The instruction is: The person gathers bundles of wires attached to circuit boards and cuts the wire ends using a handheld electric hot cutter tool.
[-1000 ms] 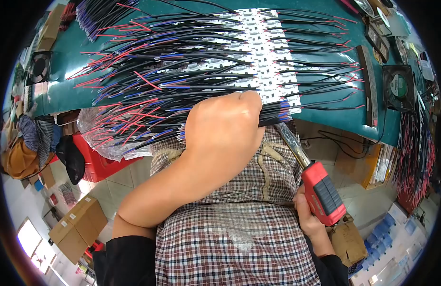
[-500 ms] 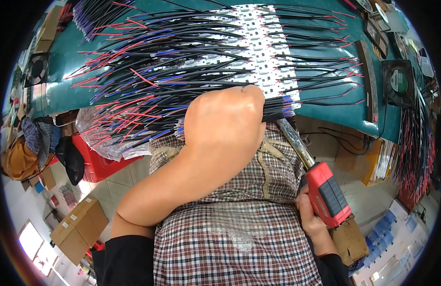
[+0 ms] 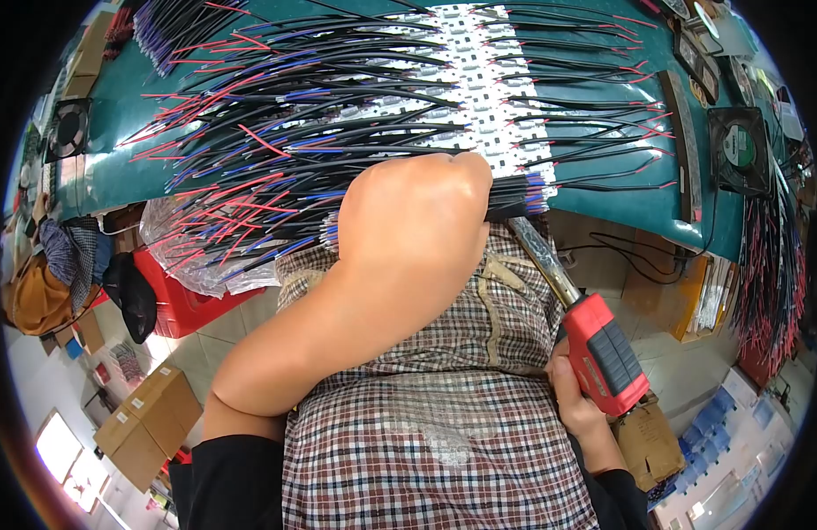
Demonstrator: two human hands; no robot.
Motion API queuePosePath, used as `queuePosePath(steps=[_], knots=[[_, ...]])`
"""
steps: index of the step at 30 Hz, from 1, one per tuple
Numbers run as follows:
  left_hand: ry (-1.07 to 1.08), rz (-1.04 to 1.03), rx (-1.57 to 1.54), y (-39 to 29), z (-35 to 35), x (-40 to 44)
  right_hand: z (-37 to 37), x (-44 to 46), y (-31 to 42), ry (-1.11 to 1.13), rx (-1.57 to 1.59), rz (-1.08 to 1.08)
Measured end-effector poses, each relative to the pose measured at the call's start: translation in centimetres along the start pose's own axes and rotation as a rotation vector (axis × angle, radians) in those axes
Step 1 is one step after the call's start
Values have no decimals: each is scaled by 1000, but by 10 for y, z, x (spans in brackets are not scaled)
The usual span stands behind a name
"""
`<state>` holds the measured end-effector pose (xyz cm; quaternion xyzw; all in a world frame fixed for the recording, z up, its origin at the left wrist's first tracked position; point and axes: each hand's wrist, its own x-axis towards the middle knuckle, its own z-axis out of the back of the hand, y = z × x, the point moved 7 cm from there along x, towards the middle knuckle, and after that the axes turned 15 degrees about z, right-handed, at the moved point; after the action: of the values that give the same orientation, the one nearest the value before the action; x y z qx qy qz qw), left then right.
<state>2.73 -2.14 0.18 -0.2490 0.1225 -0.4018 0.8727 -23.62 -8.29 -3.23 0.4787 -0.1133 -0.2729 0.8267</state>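
Note:
My left hand [image 3: 415, 208] is closed round a bundle of black wires [image 3: 517, 196] at the table's near edge; the bundle's blue and purple ends stick out on the right. Below the table edge at right, my right hand [image 3: 574, 397] grips a red and black tool [image 3: 607, 355]. Its long metal barrel points up and left, with the tip close under the bundle's right end. White circuit boards [image 3: 484, 88] lie in a column beyond my left hand, with black wires spreading to both sides. Many loose wires [image 3: 241, 159] with red and blue ends lie to the left.
A dark bar [image 3: 682, 146] and a black fan [image 3: 740, 150] are at the right of the green table [image 3: 603, 216]. Another fan [image 3: 70, 126] stands at far left. Wires [image 3: 771, 274] hang off the right edge. A red stool [image 3: 183, 296] is at lower left.
The tool and my right hand have shifted slightly right since the first frame. My left hand keeps its grip on the bundle. The table contents sit slightly higher in view.

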Motion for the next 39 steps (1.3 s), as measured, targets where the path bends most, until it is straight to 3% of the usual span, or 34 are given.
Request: queuePosePath(steps=[19, 25, 34, 39], knots=[[18, 16, 81, -5, -4, -2, 0, 0, 4, -32, -63, 126], [30, 17, 94, -5, -4, -2, 5, -5, -1, 10, -34, 83], [37, 52, 79, -2, -2, 0, 6, -8, -10, -116, 124, -73], [34, 64, 45, -1, 1, 0, 5, 0, -4, -77, -3, 53]])
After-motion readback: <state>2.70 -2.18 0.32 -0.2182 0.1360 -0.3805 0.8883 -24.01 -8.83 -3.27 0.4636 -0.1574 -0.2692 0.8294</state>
